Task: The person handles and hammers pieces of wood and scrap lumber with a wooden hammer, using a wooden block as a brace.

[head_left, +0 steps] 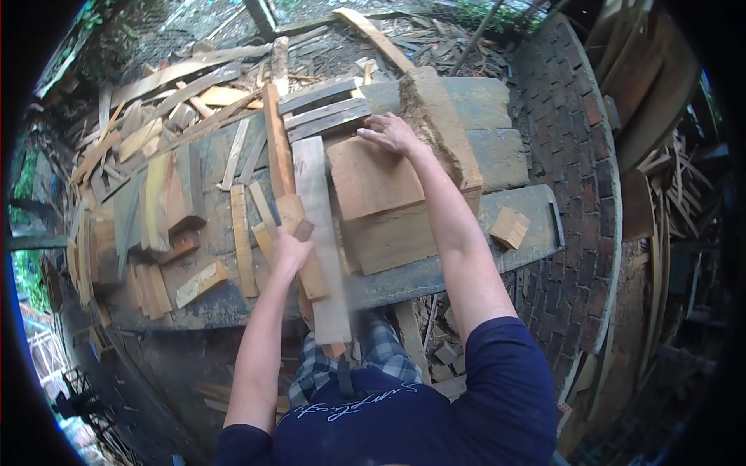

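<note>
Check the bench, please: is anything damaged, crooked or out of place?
Yes. The pale plank beside the left hand overhangs the near edge of the bench, its end unsupported. The thick slab by the right hand has a ragged, crumbly side. One small block lies alone near the right end.
</note>
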The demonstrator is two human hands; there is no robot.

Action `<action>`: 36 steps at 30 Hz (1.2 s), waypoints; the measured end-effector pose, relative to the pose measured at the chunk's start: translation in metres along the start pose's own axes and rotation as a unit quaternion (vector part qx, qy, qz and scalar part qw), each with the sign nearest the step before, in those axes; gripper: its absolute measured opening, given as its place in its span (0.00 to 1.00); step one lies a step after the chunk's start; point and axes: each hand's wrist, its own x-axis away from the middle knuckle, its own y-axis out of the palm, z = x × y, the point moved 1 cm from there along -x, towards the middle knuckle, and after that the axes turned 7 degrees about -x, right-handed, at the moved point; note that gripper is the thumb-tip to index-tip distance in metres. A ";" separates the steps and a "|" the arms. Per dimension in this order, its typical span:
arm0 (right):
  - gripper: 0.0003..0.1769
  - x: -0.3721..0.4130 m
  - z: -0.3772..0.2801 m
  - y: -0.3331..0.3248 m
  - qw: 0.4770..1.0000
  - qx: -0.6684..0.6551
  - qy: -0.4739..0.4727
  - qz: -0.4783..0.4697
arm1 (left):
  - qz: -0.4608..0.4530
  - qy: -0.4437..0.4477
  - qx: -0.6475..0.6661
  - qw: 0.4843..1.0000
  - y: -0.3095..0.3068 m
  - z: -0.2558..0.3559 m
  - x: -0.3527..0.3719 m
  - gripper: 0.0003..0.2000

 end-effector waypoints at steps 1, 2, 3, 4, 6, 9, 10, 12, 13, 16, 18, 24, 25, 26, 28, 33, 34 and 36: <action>0.37 -0.006 -0.003 0.005 0.995 -0.050 0.052 -0.066 | 0.000 -0.010 -0.017 1.000 -0.001 0.008 0.004 0.37; 0.36 -0.003 -0.011 0.006 0.992 -0.068 0.084 -0.058 | -0.002 -0.022 -0.014 1.000 -0.001 0.009 0.004 0.37; 0.36 0.002 -0.012 0.007 0.988 -0.084 0.118 -0.051 | -0.003 -0.025 -0.005 1.000 0.001 0.009 0.005 0.37; 0.34 0.001 -0.008 0.011 0.993 -0.066 0.091 -0.029 | -0.005 -0.027 0.006 1.000 0.004 0.008 0.006 0.37; 0.33 0.001 -0.005 0.015 0.996 -0.056 0.074 -0.007 | -0.005 -0.030 0.015 0.999 0.007 0.006 0.004 0.38; 0.32 0.011 -0.012 0.013 0.994 -0.063 0.082 -0.026 | -0.002 -0.033 0.024 0.999 0.009 0.004 0.002 0.38; 0.31 0.022 -0.017 0.012 0.993 -0.072 0.087 -0.026 | 0.001 -0.028 0.019 0.999 0.008 0.004 0.003 0.38; 0.31 0.049 -0.019 0.016 0.992 -0.079 0.096 -0.029 | 0.001 -0.030 0.023 0.999 0.006 0.003 0.003 0.38; 0.30 0.064 -0.019 0.017 0.993 -0.078 0.085 -0.024 | 0.005 -0.022 0.019 1.000 0.007 0.003 0.005 0.38; 0.29 0.105 -0.026 0.019 0.994 -0.067 0.089 -0.011 | 0.005 -0.021 0.025 0.999 0.006 0.003 0.012 0.38; 0.28 0.125 -0.034 0.022 0.992 -0.069 0.108 0.003 | 0.017 -0.021 0.029 0.999 0.007 0.001 0.015 0.38; 0.27 0.164 -0.043 0.028 0.992 -0.055 0.108 0.030 | 0.011 -0.014 0.039 0.999 0.008 -0.002 0.011 0.39; 0.27 0.165 -0.045 0.028 0.992 -0.050 0.110 0.036 | 0.001 -0.019 0.052 0.998 0.006 -0.005 0.012 0.40; 0.27 0.166 -0.046 0.029 0.994 -0.007 0.104 0.044 | 0.000 -0.012 0.052 0.999 0.011 -0.011 0.005 0.40; 0.29 0.176 -0.064 0.035 0.987 0.095 0.116 0.066 | -0.003 -0.023 0.115 0.993 0.024 -0.029 -0.010 0.39; 0.26 0.237 -0.114 0.093 0.974 0.080 0.068 0.201 | -0.032 0.042 0.279 0.959 0.020 -0.062 0.001 0.32; 0.24 0.256 -0.144 0.101 0.979 0.031 0.032 0.201 | -0.060 0.069 0.303 0.948 0.021 -0.069 0.003 0.32; 0.27 0.283 -0.187 0.125 0.979 -0.103 0.029 0.172 | -0.111 0.109 0.330 0.931 0.009 -0.074 0.015 0.32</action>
